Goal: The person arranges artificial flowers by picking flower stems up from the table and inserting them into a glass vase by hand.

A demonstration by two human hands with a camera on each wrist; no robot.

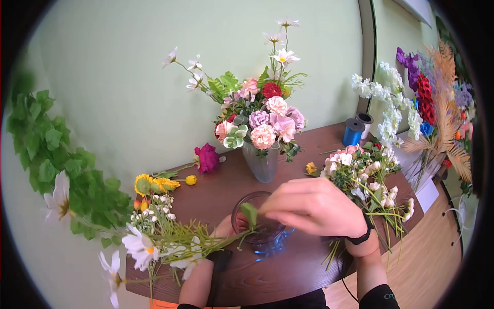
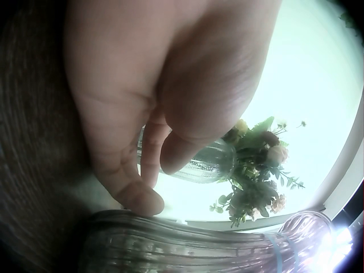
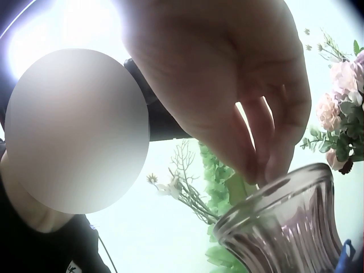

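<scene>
A ribbed glass vase [image 1: 259, 241] with blue ribbon stands near the table's front. Over its mouth my right hand [image 1: 321, 206] has its fingertips together, pinching a green leaf [image 1: 249, 213]; the right wrist view shows this leaf [image 3: 236, 189] beside the fingertips, just above the rim. Left of the vase is my left hand [image 1: 222, 227], mostly hidden in the head view. In the left wrist view the left hand [image 2: 165, 96] has loosely bent fingers, one fingertip at the vase's side [image 2: 170, 244], the thumb apart. White daisies [image 1: 140, 247] lie across the left forearm, their stems reaching the vase.
A full flower arrangement stands in another vase [image 1: 261, 164] at the back. Yellow flowers [image 1: 149, 184] and a magenta bloom [image 1: 207, 158] lie at the left. Cut stems and pale flowers [image 1: 360, 172] cover the right side, near ribbon spools [image 1: 353, 133].
</scene>
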